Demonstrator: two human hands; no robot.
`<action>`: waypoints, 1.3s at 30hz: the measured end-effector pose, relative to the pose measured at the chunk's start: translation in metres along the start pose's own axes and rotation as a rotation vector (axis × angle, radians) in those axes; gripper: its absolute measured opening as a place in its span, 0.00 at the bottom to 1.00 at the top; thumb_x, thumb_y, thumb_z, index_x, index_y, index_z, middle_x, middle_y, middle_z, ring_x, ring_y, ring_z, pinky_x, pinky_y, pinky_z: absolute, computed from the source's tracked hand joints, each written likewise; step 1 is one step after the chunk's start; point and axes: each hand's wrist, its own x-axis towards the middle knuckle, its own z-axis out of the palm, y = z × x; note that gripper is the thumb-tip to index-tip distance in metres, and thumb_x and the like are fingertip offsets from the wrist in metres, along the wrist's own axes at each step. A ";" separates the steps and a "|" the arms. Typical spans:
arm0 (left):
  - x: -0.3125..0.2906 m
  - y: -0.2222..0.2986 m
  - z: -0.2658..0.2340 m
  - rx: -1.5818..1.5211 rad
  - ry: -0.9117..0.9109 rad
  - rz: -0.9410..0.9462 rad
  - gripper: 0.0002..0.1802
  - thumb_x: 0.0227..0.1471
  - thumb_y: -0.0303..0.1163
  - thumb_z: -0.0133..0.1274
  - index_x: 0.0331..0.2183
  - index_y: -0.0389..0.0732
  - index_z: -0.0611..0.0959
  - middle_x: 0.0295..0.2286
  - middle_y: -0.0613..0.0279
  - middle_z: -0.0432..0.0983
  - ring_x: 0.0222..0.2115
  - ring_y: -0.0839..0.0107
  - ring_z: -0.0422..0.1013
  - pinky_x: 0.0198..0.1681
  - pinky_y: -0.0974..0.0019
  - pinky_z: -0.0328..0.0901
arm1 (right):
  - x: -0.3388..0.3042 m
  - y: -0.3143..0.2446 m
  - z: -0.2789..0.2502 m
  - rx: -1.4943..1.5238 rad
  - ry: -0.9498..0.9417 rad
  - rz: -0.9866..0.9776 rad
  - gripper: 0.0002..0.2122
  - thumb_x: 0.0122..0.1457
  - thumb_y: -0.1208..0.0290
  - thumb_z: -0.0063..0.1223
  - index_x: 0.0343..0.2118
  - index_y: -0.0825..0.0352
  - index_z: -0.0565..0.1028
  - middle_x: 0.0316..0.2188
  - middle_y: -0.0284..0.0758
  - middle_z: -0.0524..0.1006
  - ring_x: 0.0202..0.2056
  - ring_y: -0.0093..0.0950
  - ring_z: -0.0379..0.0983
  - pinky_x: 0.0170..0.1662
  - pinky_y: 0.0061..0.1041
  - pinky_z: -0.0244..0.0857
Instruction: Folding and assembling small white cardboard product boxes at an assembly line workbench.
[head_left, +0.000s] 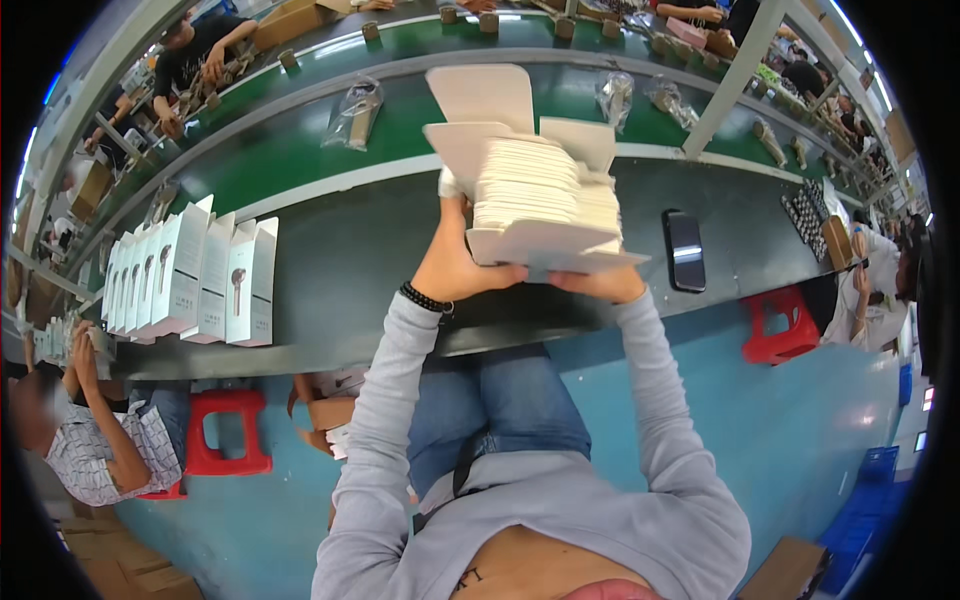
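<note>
An open carton (545,245), its pale flaps spread outward, is held in front of me above the dark bench. Packed inside it are stacks of cream-white folded paper or card pieces (527,185); their exact kind cannot be made out. My left hand (462,262) grips the carton's near left corner, with the thumb along the front. On the opposite side, my right hand (606,281) is closed around the near right corner. Both hands' far fingers are partly hidden by the carton. To the right of it, a black phone (685,250) lies on the bench.
Several white printed boxes (190,275) stand upright at the bench's left. Beyond the bench, a green conveyor (280,150) carries bagged items (362,112). Red stools (228,432) stand on the blue floor. Other people sit at both sides, and others work across the line.
</note>
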 end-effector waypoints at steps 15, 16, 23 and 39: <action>0.021 -0.055 0.011 -0.283 0.088 -0.020 0.55 0.36 0.43 0.63 0.57 0.38 0.47 0.50 0.58 0.58 0.49 0.69 0.57 0.51 0.66 0.55 | 0.016 0.063 0.008 0.180 0.030 0.109 0.30 0.43 0.62 0.63 0.48 0.70 0.63 0.43 0.35 0.68 0.45 0.27 0.63 0.49 0.26 0.58; 0.024 -0.053 0.013 -0.239 0.143 0.035 0.52 0.38 0.42 0.61 0.57 0.38 0.48 0.49 0.58 0.58 0.49 0.70 0.57 0.51 0.66 0.55 | 0.017 0.067 0.014 0.218 0.121 0.062 0.31 0.44 0.61 0.62 0.49 0.70 0.61 0.43 0.35 0.68 0.46 0.27 0.63 0.50 0.26 0.57; 0.030 -0.059 0.019 -0.112 0.329 0.156 0.39 0.50 0.42 0.50 0.55 0.34 0.53 0.48 0.54 0.60 0.48 0.68 0.59 0.52 0.67 0.53 | 0.030 0.070 0.030 0.271 0.284 0.039 0.31 0.51 0.59 0.56 0.52 0.71 0.55 0.46 0.38 0.65 0.47 0.27 0.62 0.50 0.24 0.56; -0.036 -0.041 0.028 -0.202 0.735 -0.087 0.31 0.59 0.42 0.33 0.57 0.35 0.47 0.57 0.49 0.46 0.58 0.60 0.42 0.59 0.65 0.39 | -0.009 -0.051 0.032 -0.783 -0.243 -0.333 0.34 0.38 0.52 0.62 0.48 0.65 0.68 0.52 0.46 0.62 0.53 0.44 0.57 0.53 0.39 0.51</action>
